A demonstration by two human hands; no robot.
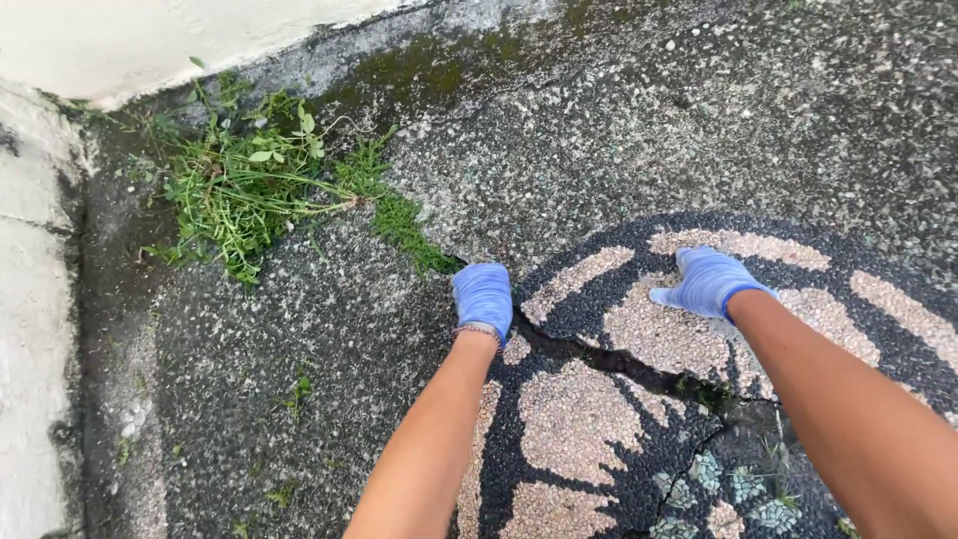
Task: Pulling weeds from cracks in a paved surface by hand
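Green weeds (249, 185) w/ thin stems, sprawled flat on wet pebbled ground nr wall corner.

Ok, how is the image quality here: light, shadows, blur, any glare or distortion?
Head view: soft, even daylight, no hard shadows; the pale wall at top left is nearly blown out. The left hand, right hand and pebble paving are sharp, the weeds slightly soft. The wide lens stretches the forearms at the bottom edge.

Outdoor paved yard or garden path, at a corner. Ground is pebble-wash concrete (619, 130) with a cracked decorative pebble mosaic (599, 419) in black and pale stones. Weeds (249, 180) and moss grow along the seam by a pale rendered wall (150, 35).
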